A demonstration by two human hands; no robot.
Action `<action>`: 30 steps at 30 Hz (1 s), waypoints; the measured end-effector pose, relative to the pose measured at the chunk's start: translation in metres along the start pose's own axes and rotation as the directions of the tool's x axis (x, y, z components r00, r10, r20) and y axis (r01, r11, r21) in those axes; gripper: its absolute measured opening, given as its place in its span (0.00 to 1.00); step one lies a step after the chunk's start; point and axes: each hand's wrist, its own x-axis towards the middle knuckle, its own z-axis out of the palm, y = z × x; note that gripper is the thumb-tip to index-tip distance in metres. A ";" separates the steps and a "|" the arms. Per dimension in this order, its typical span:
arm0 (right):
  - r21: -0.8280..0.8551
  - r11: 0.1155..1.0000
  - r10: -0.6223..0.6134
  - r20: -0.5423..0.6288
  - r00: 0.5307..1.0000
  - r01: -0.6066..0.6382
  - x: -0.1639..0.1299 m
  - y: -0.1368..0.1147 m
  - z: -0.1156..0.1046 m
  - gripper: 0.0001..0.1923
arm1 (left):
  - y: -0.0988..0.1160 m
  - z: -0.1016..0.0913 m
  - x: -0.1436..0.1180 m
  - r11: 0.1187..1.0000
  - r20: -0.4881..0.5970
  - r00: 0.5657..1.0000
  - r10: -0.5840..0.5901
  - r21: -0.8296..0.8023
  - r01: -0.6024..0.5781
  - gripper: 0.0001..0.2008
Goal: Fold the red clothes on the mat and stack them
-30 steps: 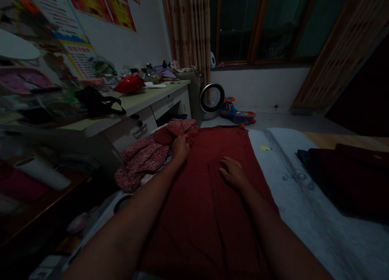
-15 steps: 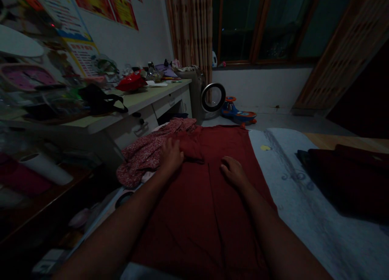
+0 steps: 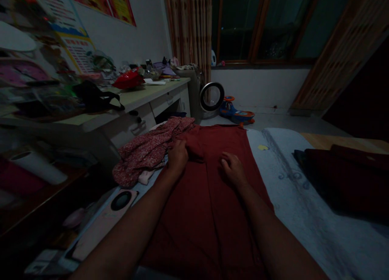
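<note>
A dark red garment (image 3: pixel 194 207) lies spread lengthwise on the bed, a long seam or edge running down its middle. My left hand (image 3: pixel 178 156) is closed on a folded-over part at its upper left, fingers wrapped over the cloth. On the garment's right half rests my right hand (image 3: pixel 233 166), fingers loosely bent, thumb apart from the forefinger, no cloth visibly gripped. Against the left hand's side is a heap of red-and-white patterned cloth (image 3: pixel 142 150).
The bed has a pale blue sheet (image 3: pixel 282 182). Dark folded clothes (image 3: pixel 349 178) are stacked at right. A pale pink object with a dark round disc (image 3: pixel 120 201) lies by my left forearm. A cluttered desk (image 3: pixel 146 97) stands left; beyond are a round-doored machine (image 3: pixel 202 105) and a ride-on toy (image 3: pixel 237 112).
My left hand has drawn slightly right with the garment's left edge, baring more sheet and the pale pink object. My right hand has hardly moved.
</note>
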 end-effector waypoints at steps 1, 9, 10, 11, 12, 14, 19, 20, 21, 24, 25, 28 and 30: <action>0.022 1.000 0.011 0.000 1.000 -0.011 0.000 0.000 0.000 0.20 | 0.009 0.000 0.000 0.998 -0.021 0.998 0.057 -0.019 -0.057 0.17; -0.100 0.994 -0.067 -0.162 0.985 0.051 0.000 -0.004 -0.007 0.44 | 0.057 0.014 -0.025 0.726 0.093 0.727 0.680 -0.226 -0.649 0.12; -0.140 0.989 -0.073 -0.181 0.981 0.048 0.000 -0.003 -0.008 0.45 | 0.057 0.016 -0.029 0.721 0.088 0.724 0.685 -0.230 -0.654 0.14; -0.176 0.984 -0.070 -0.194 0.978 0.036 0.000 -0.002 -0.008 0.45 | 0.055 0.018 -0.033 0.731 0.080 0.736 0.672 -0.229 -0.642 0.16; -0.210 0.977 -0.060 -0.198 0.978 0.018 0.000 -0.001 -0.008 0.45 | 0.051 0.019 -0.036 0.749 0.075 0.756 0.651 -0.225 -0.623 0.18; -0.273 0.962 -0.024 -0.186 0.982 -0.028 0.000 0.002 -0.007 0.40 | 0.037 0.017 -0.041 0.797 0.070 0.804 0.590 -0.209 -0.566 0.22; -0.363 0.927 0.067 -0.088 0.994 -0.095 -0.003 0.011 -0.002 0.38 | -0.023 -0.003 -0.052 0.944 0.140 0.934 0.329 -0.094 -0.318 0.27; -0.380 0.920 0.085 -0.052 0.995 -0.098 -0.003 0.012 0.000 0.40 | -0.036 -0.009 -0.057 0.961 0.183 0.943 0.277 -0.061 -0.270 0.27; -0.399 0.912 0.103 -0.014 0.995 -0.100 -0.003 0.013 0.001 0.40 | -0.048 -0.015 -0.062 0.975 0.229 0.948 0.222 -0.026 -0.222 0.27; -0.452 0.886 0.152 0.069 0.986 -0.105 -0.003 0.013 0.002 0.36 | -0.077 -0.031 -0.080 0.991 0.336 0.935 0.115 0.030 -0.133 0.28; -0.470 0.877 0.163 0.091 0.982 -0.102 -0.003 0.012 0.002 0.32 | -0.083 -0.035 -0.087 0.992 0.356 0.929 0.098 0.037 -0.119 0.28; -0.537 0.840 0.181 0.135 0.974 -0.081 -0.002 0.008 0.001 0.19 | -0.093 -0.046 -0.102 0.994 0.396 0.918 0.035 0.084 -0.074 0.29; -0.577 0.814 0.177 0.133 0.975 -0.069 -0.003 0.005 -0.001 0.14 | -0.094 -0.051 -0.109 0.991 0.424 0.905 -0.031 0.130 -0.027 0.29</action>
